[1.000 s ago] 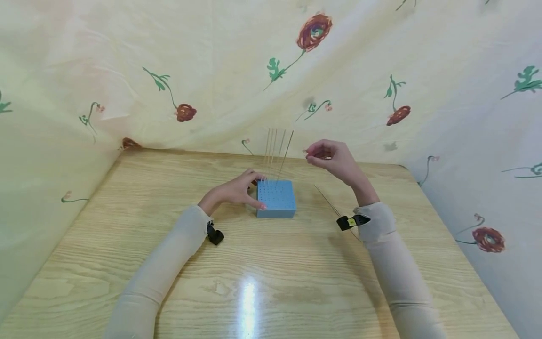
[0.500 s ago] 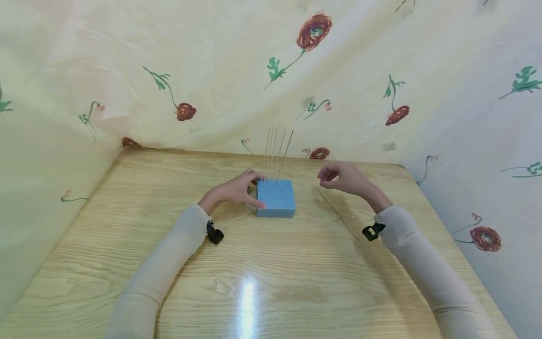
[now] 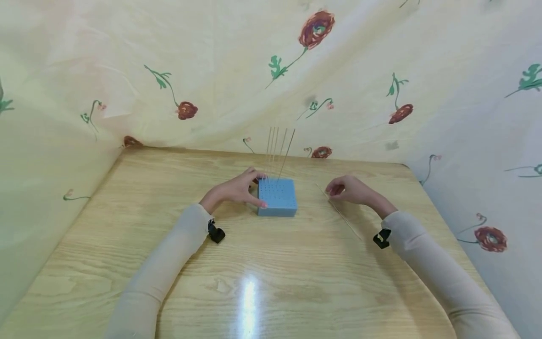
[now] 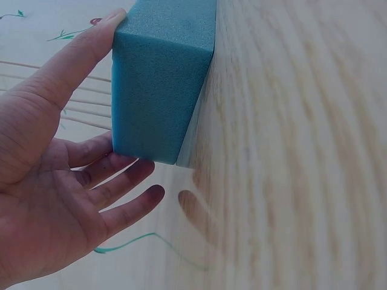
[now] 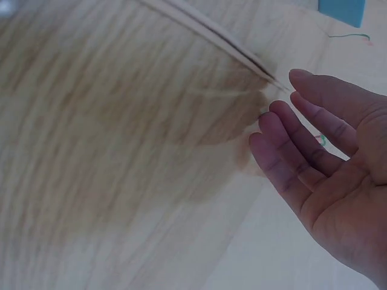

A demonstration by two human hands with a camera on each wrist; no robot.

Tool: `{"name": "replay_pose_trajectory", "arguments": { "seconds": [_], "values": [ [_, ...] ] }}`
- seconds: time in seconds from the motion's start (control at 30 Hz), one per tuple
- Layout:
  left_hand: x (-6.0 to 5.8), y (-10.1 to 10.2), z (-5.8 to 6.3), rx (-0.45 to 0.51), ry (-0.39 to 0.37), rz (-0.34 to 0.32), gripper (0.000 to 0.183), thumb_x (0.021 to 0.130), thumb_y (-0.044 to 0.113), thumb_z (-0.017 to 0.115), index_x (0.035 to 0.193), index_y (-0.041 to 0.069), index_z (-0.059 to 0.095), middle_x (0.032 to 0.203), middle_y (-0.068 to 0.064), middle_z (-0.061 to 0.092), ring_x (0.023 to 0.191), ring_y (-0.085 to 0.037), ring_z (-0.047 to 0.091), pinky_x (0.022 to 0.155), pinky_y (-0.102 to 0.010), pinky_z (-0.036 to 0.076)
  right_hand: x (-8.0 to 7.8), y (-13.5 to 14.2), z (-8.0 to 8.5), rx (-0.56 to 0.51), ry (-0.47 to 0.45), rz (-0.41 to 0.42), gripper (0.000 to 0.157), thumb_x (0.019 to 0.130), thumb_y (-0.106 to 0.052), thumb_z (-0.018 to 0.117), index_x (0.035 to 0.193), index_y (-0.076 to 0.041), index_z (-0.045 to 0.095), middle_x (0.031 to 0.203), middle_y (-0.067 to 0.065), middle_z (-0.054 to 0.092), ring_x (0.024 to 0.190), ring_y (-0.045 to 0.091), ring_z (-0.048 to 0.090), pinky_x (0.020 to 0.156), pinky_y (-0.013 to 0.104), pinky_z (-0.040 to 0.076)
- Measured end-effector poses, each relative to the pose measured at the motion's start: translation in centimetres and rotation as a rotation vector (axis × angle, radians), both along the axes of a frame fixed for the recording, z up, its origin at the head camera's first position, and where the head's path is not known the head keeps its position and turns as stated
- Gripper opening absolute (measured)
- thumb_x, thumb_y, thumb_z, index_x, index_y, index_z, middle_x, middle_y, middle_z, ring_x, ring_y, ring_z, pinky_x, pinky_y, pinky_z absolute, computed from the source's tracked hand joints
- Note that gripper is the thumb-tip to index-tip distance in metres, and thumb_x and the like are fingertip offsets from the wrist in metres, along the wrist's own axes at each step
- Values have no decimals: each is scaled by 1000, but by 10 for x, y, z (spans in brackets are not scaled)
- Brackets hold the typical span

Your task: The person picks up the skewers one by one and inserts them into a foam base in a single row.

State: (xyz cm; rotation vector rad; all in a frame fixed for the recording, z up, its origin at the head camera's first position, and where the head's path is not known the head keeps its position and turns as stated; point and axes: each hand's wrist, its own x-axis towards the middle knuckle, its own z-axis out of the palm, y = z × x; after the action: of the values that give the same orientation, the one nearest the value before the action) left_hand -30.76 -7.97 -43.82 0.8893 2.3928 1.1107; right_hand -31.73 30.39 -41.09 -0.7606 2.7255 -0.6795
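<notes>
A blue foam block [image 3: 277, 197] with rows of small holes sits on the table, several thin wooden sticks [image 3: 289, 146] standing in its far left part, the rightmost leaning. My left hand [image 3: 235, 189] holds the block's left side, thumb at the near top edge [image 4: 115, 21] and fingers around the far side. Right of the block, one thin stick [image 3: 345, 219] lies slanted on the table. My right hand [image 3: 351, 189] hovers at its far end, thumb and index fingertip parted beside the tip of the stick [image 5: 208, 35] in the right wrist view.
The wooden table [image 3: 271, 263] meets a flowered cloth [image 3: 228, 70] behind the block and at both sides. Black straps with small cameras [image 3: 216, 233] sit on both wrists. Light glares on the tabletop in front.
My right hand has come down from above the table's far edge, right of the block, to the far end of the lying stick. The left hand stays on the block.
</notes>
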Motion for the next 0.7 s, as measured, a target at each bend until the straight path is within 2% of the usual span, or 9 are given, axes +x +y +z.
{"name": "replay_pose_trajectory", "arguments": {
  "seconds": [0.23,0.5,0.7],
  "values": [
    [-1,0,0,-1,-7,1,92,86,33,84,158,8,33,146,-12,34,141,-32,36,117,-53,35,0,8,-7,2,-14,-32,20,92,-2,73,111,4,74,100,14,75,90,21,68,82,32,55],
    [-1,0,0,2,-5,-2,92,86,32,84,157,6,33,145,-12,34,140,-32,37,116,-53,35,5,12,-10,-19,-41,-65,26,91,-2,73,116,4,73,106,16,74,97,26,68,89,46,57],
    [1,0,0,-3,10,-5,92,86,32,84,157,5,32,144,-13,34,139,-33,37,116,-53,36,5,11,-11,-29,-46,-73,26,92,-3,73,116,5,73,108,19,73,98,29,68,90,46,57]
  ]
}}
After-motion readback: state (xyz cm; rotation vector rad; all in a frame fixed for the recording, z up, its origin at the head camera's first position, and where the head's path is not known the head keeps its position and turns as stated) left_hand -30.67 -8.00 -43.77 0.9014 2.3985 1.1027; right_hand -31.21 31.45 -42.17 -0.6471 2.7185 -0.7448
